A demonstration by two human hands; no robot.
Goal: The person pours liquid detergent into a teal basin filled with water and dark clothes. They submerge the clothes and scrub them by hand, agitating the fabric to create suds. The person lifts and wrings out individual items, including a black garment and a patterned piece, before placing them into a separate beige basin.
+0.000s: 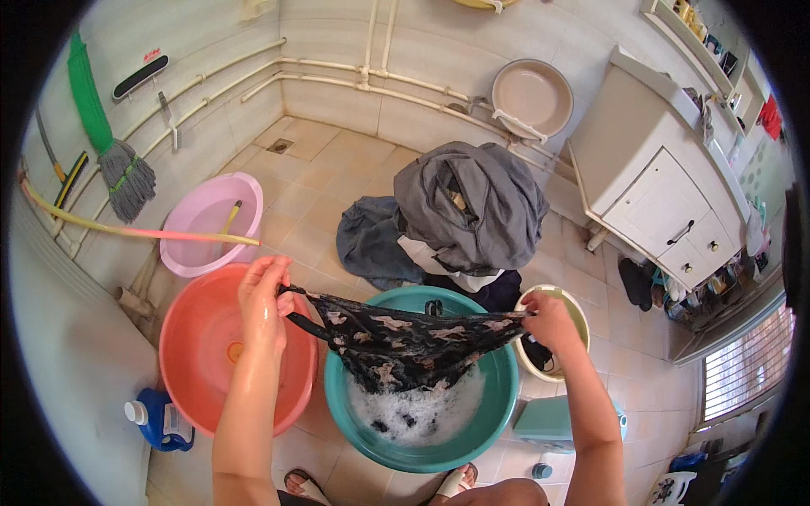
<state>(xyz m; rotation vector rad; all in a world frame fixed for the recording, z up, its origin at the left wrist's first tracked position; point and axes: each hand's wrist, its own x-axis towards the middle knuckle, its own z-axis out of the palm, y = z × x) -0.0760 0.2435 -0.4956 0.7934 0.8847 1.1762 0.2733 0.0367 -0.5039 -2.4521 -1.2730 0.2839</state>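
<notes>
Stretched between my two hands is a black garment (413, 337) with a pale pink print and thin black straps; its exact kind is unclear. My left hand (264, 291) pinches the strap end above the orange basin (184, 354). At the other side, my right hand (550, 320) grips the opposite edge, close to the cream bucket (584, 337). The garment sags over a teal basin (498, 413), its lower part at the white suds (430, 417). Dark bits of cloth show through the foam.
Behind the basin lies a heap of grey clothes (472, 198) with jeans (375, 240). A pink basin (251, 198), a hose (126, 228) and a blue detergent bottle (160, 419) are on the left. A teal jug (548, 422) and white cabinet (658, 202) stand right.
</notes>
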